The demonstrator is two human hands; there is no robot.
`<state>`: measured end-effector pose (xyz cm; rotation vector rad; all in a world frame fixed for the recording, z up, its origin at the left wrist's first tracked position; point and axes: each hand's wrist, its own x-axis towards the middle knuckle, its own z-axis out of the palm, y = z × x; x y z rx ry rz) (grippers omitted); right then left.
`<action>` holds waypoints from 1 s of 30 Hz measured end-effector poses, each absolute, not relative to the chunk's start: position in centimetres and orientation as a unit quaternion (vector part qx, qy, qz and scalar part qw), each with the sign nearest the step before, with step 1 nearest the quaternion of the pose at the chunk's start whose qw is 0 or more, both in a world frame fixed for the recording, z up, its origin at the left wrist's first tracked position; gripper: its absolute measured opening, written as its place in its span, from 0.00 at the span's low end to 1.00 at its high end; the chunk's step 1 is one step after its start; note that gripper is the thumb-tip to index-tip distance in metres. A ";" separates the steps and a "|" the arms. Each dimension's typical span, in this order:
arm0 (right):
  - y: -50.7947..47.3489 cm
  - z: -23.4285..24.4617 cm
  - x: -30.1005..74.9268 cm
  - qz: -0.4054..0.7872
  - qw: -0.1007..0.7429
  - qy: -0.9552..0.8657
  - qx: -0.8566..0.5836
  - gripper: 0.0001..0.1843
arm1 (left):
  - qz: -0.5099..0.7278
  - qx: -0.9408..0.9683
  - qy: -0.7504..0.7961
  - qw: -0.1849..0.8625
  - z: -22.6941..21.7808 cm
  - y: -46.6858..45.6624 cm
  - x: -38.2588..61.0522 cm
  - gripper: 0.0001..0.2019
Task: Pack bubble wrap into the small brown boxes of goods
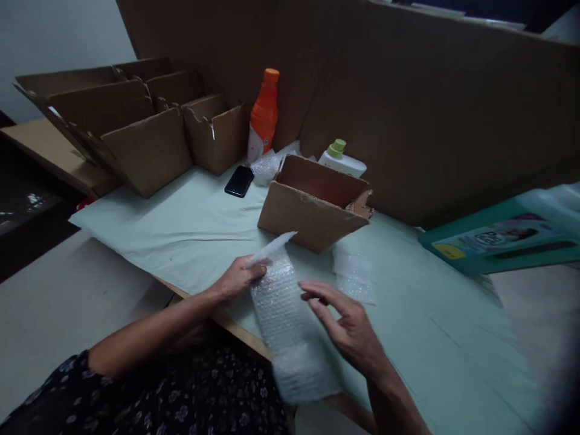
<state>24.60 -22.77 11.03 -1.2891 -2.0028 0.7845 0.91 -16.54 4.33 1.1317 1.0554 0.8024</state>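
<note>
My left hand [242,277] pinches the upper left edge of a strip of bubble wrap [281,302], which hangs down over the table's front edge. The strip's lower end is blurred. To the right of the strip is my right hand [342,323], its fingers apart and curved, with nothing visible between them. Beyond both hands stands a small open cardboard box [312,211]. Flat on the cloth, right of that box, lies another piece of bubble wrap [354,277].
A divided cardboard box [149,151] stands at the back left. Near it are a black phone [239,181], an orange bottle [264,115] and crumpled bubble wrap [266,166]. A white bottle with a green cap [342,158] is behind the small box. A large green-liquid container [502,232] stands right.
</note>
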 end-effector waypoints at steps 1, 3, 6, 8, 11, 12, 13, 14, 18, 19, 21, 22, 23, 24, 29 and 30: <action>-22.1 11.0 25.7 0.288 0.334 -0.729 -0.524 0.12 | 0.326 0.535 0.464 0.626 4.3 -15.2 0.5 0.17; -20.8 10.3 27.8 0.266 0.372 -0.661 -0.594 0.14 | 0.295 0.592 0.473 0.583 4.2 -12.8 0.0 0.18; -18.9 8.1 29.8 0.253 0.403 -0.582 -0.659 0.20 | 0.313 0.613 0.503 0.522 4.0 -10.1 -0.4 0.32; -17.6 6.5 30.3 0.252 0.405 -0.567 -0.672 0.25 | 0.359 0.632 0.520 0.449 3.9 -9.0 -0.8 0.41; -15.2 4.7 30.1 0.245 0.416 -0.568 -0.666 0.36 | 0.416 0.663 0.518 0.345 4.0 -7.6 -1.0 0.46; -14.2 4.3 30.0 0.245 0.423 -0.568 -0.662 0.38 | 0.422 0.670 0.511 0.333 4.1 -7.1 -0.7 0.46; -13.3 3.9 29.7 0.249 0.426 -0.567 -0.660 0.38 | 0.424 0.677 0.500 0.333 4.2 -6.4 -0.4 0.46; -12.3 3.6 29.6 0.254 0.424 -0.564 -0.661 0.37 | 0.426 0.683 0.487 0.340 4.4 -5.7 0.2 0.45; -9.2 2.8 29.1 0.231 0.392 -0.553 -0.698 0.28 | 0.442 0.693 0.431 0.373 4.8 -2.0 2.7 0.41; -8.7 2.7 29.1 0.218 0.389 -0.555 -0.703 0.27 | 0.446 0.694 0.422 0.375 4.8 -0.9 3.1 0.41; -8.1 2.6 29.0 0.209 0.392 -0.567 -0.693 0.27 | 0.443 0.699 0.412 0.381 4.5 1.0 3.5 0.40; -8.2 2.6 29.1 0.216 0.397 -0.575 -0.682 0.28 | 0.438 0.701 0.412 0.383 4.2 1.6 3.4 0.40; -8.5 2.7 29.1 0.226 0.402 -0.583 -0.669 0.29 | 0.432 0.702 0.418 0.382 3.9 2.0 3.0 0.40; -9.2 2.9 29.2 0.235 0.405 -0.590 -0.658 0.31 | 0.424 0.702 0.430 0.377 3.5 1.9 2.4 0.41; -17.4 3.8 29.7 0.225 0.305 -0.704 -0.601 0.25 | 0.304 0.731 0.557 0.249 2.2 -4.4 -2.2 0.35; -19.5 3.9 29.6 0.221 0.275 -0.745 -0.566 0.24 | 0.269 0.741 0.575 0.219 2.1 -6.1 -2.8 0.31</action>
